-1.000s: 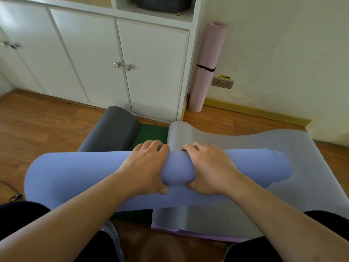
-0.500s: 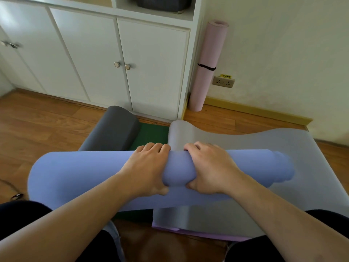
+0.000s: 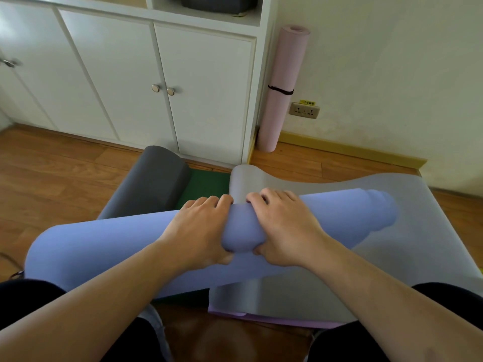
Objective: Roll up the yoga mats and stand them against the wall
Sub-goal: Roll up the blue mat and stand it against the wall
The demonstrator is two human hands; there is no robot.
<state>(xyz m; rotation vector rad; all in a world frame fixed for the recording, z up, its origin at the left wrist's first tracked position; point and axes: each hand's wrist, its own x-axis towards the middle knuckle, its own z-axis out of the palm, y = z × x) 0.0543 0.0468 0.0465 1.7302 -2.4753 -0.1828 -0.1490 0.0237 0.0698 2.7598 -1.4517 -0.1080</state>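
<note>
blue yoga mat (image 3: 99,246), partly rolled, lies across the floor (image 3: 52,184) just in front of the person's knees, over a grey mat (image 3: 392,257) spread flat to the right. its right end shows stepped roll layers. left hand (image 3: 193,231) and right hand (image 3: 285,228) sit side by side at the roll's middle, each grip clamped on the blue yoga mat, fingers over the top, thumbs tucked under. purple edge peeks from under the grey mat at the near side. dark grey mat (image 3: 154,184), curled at its far end, lies on the left over a green mat (image 3: 206,184). pink rolled mat (image 3: 281,90) stands upright against the wall (image 3: 392,61), beside the white cabinet (image 3: 117,74), black band around its middle. wall socket (image 3: 304,110) just right of it.
</note>
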